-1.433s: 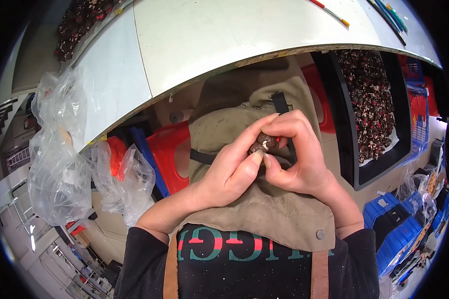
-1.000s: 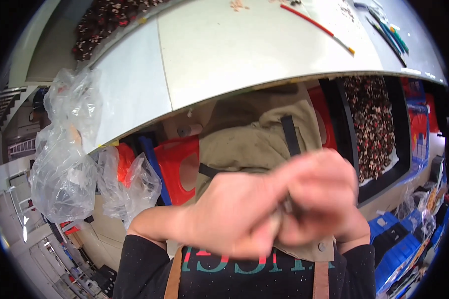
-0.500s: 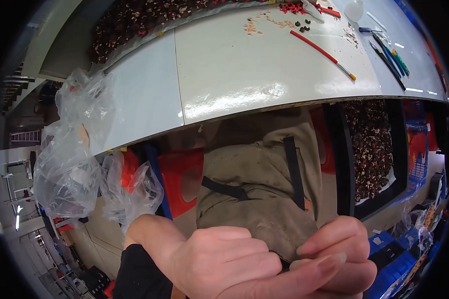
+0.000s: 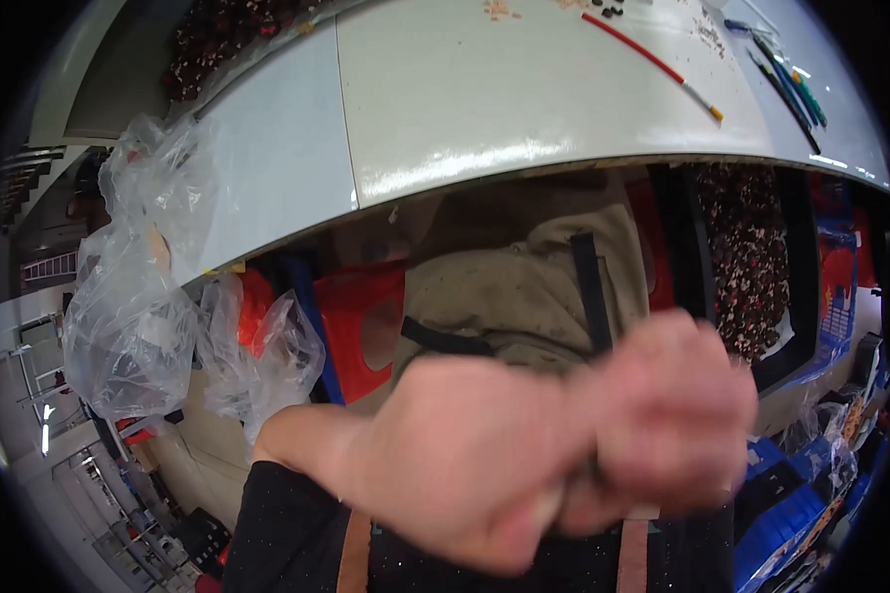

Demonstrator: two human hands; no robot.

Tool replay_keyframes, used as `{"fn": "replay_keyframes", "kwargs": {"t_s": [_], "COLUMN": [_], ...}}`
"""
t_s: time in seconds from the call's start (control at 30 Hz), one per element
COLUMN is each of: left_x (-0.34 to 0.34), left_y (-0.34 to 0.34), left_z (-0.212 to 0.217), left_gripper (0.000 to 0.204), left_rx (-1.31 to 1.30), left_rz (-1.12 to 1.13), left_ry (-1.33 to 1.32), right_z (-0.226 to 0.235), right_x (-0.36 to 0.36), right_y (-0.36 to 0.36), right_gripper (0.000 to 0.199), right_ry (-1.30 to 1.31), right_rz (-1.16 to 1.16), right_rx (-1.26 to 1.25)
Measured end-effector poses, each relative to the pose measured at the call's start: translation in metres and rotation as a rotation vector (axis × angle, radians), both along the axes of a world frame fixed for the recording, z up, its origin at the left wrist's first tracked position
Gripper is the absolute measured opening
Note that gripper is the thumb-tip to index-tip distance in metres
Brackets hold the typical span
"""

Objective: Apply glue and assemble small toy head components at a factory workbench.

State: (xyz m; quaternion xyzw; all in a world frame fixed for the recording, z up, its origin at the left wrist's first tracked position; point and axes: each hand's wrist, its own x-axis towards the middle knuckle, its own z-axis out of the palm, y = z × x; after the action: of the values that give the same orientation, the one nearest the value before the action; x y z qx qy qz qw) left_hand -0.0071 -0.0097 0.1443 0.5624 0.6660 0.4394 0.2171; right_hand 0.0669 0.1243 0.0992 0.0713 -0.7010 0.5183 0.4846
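My left hand [image 4: 455,445] and my right hand [image 4: 672,425] are raised close together in front of my dark top, above my lap. Both are blurred by motion, with the fingers curled in and closed. Whatever they hold, if anything, is hidden between them. Below and beyond them lies olive-brown cloth [image 4: 504,287] with dark straps, draped over my lap. The white worktable [image 4: 524,89] stands just past it, and a red-handled paintbrush [image 4: 643,54] rests on its top.
Clear plastic bags [image 4: 133,336] hang at the table's left corner. A black tray [image 4: 806,287] holding many small dark, red and pale pieces [image 4: 747,257] sits below the table at right. More such pieces [image 4: 232,35] lie at the far left. Slim tools [image 4: 786,89] lie far right.
Both hands have moved up, away from my body, and are now blurred. The view has shifted, so the table's far side shows less and more of my top and brown straps appears.
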Motion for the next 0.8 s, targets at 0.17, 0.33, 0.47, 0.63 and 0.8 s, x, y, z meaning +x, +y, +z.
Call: {"fn": "replay_keyframes", "kwargs": {"t_s": [0.17, 0.33, 0.47, 0.63, 0.8], "left_x": [-0.011, 0.000, -0.002, -0.001, -0.001], "left_y": [0.006, 0.000, -0.001, -0.001, -0.002], "left_z": [-0.087, -0.118, -0.120, -0.119, -0.119], "left_gripper": [0.058, 0.058, 0.058, 0.058, 0.058], "left_rx": [-0.154, -0.178, -0.191, -0.196, -0.201], "left_rz": [0.117, 0.120, 0.112, 0.109, 0.108], "left_ry": [-0.483, -0.602, -0.631, -0.636, -0.620], "right_z": [-0.067, -0.093, -0.094, -0.092, -0.092], "right_x": [0.006, 0.017, 0.016, 0.017, 0.016], "right_y": [0.024, 0.014, 0.014, 0.014, 0.014], "right_gripper": [0.047, 0.041, 0.042, 0.044, 0.043], "right_ry": [-0.501, -0.560, -0.562, -0.572, -0.578], "right_rz": [0.271, 0.277, 0.272, 0.260, 0.263], "right_rx": [0.039, -0.065, -0.051, -0.063, -0.076]}}
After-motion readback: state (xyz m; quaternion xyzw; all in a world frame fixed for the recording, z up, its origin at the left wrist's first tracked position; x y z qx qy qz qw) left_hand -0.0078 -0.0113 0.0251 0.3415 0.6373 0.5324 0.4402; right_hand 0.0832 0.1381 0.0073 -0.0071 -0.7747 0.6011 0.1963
